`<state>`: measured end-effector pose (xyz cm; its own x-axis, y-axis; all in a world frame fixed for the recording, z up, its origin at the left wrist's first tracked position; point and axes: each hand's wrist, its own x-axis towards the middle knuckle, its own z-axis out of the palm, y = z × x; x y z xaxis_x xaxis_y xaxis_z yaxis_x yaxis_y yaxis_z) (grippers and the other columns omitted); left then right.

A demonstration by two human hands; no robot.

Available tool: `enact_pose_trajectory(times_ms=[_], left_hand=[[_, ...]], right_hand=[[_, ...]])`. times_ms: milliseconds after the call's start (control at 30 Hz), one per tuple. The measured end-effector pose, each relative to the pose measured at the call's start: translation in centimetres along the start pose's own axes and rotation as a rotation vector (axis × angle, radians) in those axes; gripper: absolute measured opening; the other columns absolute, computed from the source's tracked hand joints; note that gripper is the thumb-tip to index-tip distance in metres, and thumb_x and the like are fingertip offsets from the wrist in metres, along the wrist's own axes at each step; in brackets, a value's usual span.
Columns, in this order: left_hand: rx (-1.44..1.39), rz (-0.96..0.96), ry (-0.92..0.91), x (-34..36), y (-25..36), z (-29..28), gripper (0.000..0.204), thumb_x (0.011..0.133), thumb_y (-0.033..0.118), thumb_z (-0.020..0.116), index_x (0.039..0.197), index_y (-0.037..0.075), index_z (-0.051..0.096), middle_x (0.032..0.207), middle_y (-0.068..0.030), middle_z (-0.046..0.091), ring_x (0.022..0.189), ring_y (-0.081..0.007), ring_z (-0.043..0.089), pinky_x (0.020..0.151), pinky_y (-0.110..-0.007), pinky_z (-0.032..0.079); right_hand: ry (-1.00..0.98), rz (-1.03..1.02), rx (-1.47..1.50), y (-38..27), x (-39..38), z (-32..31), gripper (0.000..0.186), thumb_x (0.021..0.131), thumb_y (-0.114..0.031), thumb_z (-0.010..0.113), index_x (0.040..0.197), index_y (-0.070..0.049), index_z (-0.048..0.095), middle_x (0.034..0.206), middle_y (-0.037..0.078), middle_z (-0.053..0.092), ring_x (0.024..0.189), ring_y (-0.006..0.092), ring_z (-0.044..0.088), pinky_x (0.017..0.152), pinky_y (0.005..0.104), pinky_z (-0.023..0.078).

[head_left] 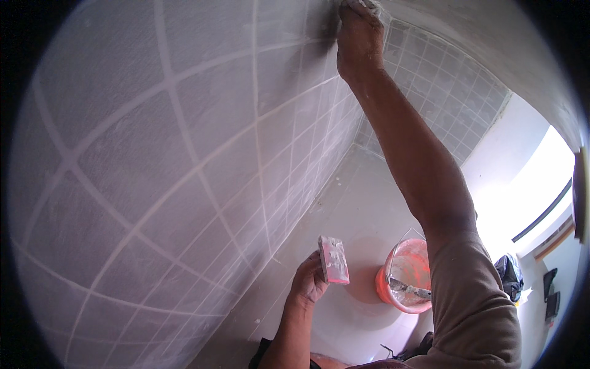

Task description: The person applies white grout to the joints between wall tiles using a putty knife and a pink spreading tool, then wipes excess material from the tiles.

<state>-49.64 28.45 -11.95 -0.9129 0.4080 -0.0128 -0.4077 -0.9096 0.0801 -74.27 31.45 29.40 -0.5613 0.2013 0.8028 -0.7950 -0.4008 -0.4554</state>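
My left hand (pixel 307 280) is closed round a pink rectangular block (pixel 334 261), its upper face smeared with white paste. I hold it low, beside the grey tiled wall (pixel 209 135) and above the floor. My right arm stretches up to the top of the picture. There my right hand (pixel 361 38) is closed near the upper edge of the wall, its fingers smeared white and partly cut off by the picture's edge. Something whitish shows at those fingertips, but its kind cannot be made out. Pale joint lines run between the tiles.
An orange-red bucket (pixel 381 284) with a wire handle stands on the pale floor (pixel 344 190), holding whitish paste and a smeared tool (pixel 409 288). A second tiled wall (pixel 430 80) closes the far end. A bright opening (pixel 534 184) and a black bag (pixel 509 274) are at the right.
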Motion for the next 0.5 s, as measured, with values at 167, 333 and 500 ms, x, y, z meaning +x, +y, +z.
enact_pose_trajectory(times_ms=[167, 333, 500], left_hand=[[0.020, -0.023, -0.038, 0.4, -0.4, 1.0, 0.036, 0.092, 0.009, 0.064, 0.125, 0.000, 0.055, 0.113, -0.0128, 0.066, 0.105, -0.0257, 0.066, 0.095, -0.043, 0.055], [0.017, -0.002, 0.006, 0.0, 0.1, -0.1, 0.036, 0.091, 0.009, 0.065, 0.125, 0.000, 0.055, 0.113, -0.0127, 0.066, 0.104, -0.0255, 0.067, 0.094, -0.043, 0.056], [-0.010, -0.014, -0.048, -0.1, 0.2, 1.0, 0.037, 0.091, 0.009, 0.064, 0.125, -0.001, 0.055, 0.114, -0.0138, 0.066, 0.104, -0.0267, 0.067, 0.094, -0.043, 0.056]], right_hand=[[-0.056, 0.051, -0.003, 1.7, 2.3, -2.0, 0.023, 0.096, -0.010, 0.052, 0.116, -0.005, 0.063, 0.115, 0.003, 0.060, 0.108, 0.0146, 0.052, 0.096, 0.0294, 0.042], [-0.072, 0.096, 0.154, -0.3, 0.8, -0.4, 0.029, 0.097, -0.015, 0.053, 0.124, -0.004, 0.060, 0.121, 0.006, 0.060, 0.110, 0.0177, 0.054, 0.098, 0.0316, 0.043], [0.139, 0.334, 0.216, -3.2, 2.2, 1.4, 0.027, 0.097, -0.021, 0.060, 0.119, -0.006, 0.064, 0.107, 0.003, 0.065, 0.100, 0.0175, 0.058, 0.091, 0.0321, 0.047]])
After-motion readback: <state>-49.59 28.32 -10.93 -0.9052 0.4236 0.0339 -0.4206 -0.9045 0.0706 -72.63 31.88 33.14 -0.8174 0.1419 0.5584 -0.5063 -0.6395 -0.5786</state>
